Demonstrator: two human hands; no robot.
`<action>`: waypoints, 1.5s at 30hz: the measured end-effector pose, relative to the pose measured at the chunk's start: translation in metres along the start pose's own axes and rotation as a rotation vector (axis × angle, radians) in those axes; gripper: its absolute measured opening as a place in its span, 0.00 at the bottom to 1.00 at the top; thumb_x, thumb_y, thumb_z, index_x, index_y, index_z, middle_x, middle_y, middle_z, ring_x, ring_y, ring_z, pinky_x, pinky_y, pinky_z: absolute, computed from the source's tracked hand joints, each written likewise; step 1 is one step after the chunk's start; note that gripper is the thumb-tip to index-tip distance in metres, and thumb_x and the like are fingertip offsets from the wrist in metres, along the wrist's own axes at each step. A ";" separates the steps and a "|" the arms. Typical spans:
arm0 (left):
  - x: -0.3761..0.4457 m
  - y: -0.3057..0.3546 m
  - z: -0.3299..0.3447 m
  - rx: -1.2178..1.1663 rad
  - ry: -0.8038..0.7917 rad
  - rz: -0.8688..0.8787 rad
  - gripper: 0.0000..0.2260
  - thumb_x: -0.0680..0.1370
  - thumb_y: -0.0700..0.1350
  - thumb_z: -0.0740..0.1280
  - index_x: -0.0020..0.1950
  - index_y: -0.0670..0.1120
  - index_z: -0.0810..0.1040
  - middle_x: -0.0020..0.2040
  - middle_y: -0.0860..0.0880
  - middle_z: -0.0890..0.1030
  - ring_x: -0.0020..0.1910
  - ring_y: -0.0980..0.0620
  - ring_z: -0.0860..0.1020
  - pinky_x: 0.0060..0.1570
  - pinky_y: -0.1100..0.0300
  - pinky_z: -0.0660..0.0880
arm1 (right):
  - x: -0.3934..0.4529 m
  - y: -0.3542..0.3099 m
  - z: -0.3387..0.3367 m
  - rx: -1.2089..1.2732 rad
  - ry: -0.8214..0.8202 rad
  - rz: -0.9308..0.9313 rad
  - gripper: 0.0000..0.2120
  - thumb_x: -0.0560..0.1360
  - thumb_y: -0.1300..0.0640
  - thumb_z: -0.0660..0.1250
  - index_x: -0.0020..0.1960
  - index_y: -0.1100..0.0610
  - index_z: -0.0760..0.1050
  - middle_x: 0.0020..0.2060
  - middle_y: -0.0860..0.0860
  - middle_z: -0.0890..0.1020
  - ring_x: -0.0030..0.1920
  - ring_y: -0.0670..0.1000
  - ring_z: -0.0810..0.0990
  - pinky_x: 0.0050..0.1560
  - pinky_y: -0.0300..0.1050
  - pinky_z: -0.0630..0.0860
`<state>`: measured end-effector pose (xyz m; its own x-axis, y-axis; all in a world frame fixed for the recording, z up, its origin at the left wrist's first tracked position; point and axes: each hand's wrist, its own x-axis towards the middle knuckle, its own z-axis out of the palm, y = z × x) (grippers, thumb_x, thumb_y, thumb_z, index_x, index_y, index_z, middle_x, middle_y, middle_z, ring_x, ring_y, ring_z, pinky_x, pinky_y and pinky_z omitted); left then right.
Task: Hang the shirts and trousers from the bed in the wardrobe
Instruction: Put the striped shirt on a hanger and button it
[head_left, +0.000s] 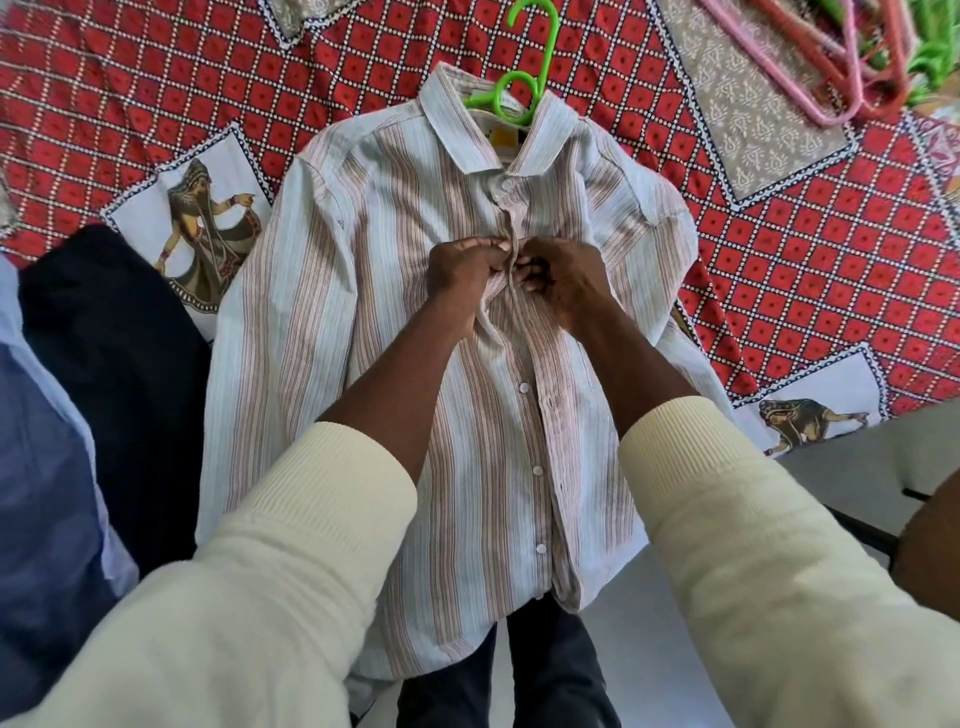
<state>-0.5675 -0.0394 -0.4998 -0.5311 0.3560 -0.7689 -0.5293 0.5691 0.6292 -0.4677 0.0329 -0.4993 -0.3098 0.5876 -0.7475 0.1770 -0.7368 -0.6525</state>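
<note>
- Lying flat on the bed (779, 260), the striped shirt (415, 415) hides most of its green hanger (524, 67).
- Left hand (462, 270) and right hand (561, 280) pinch its front edges, maybe a button.

We are reaching both arms forward in cream sleeves, our left hand (464, 270) and right hand (562, 280) meeting knuckle to knuckle, fingers (530, 275) curled and pinching the striped shirt (322, 322) front between them.
</note>
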 end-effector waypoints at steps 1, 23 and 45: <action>-0.002 0.002 0.000 0.001 -0.005 0.003 0.09 0.67 0.39 0.77 0.44 0.38 0.84 0.40 0.42 0.86 0.43 0.41 0.85 0.52 0.45 0.81 | 0.001 0.002 0.000 -0.026 0.003 -0.023 0.07 0.72 0.69 0.66 0.35 0.65 0.76 0.27 0.57 0.78 0.26 0.52 0.76 0.27 0.41 0.69; 0.002 0.009 0.003 0.260 0.055 0.031 0.03 0.74 0.42 0.74 0.45 0.42 0.84 0.42 0.47 0.86 0.44 0.48 0.84 0.46 0.54 0.81 | 0.005 0.028 0.003 -0.242 0.064 -0.251 0.04 0.72 0.63 0.74 0.40 0.64 0.82 0.31 0.59 0.82 0.31 0.54 0.78 0.33 0.47 0.75; -0.020 0.003 -0.010 0.909 0.331 0.751 0.07 0.80 0.45 0.64 0.48 0.41 0.77 0.45 0.44 0.80 0.41 0.47 0.77 0.36 0.58 0.66 | -0.006 0.037 -0.004 -0.596 0.299 -0.556 0.05 0.73 0.62 0.68 0.47 0.58 0.82 0.39 0.52 0.83 0.40 0.50 0.80 0.44 0.52 0.79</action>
<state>-0.5649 -0.0523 -0.4818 -0.7183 0.6886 -0.1001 0.5650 0.6611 0.4936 -0.4550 0.0037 -0.5193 -0.2528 0.9353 -0.2475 0.5587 -0.0677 -0.8266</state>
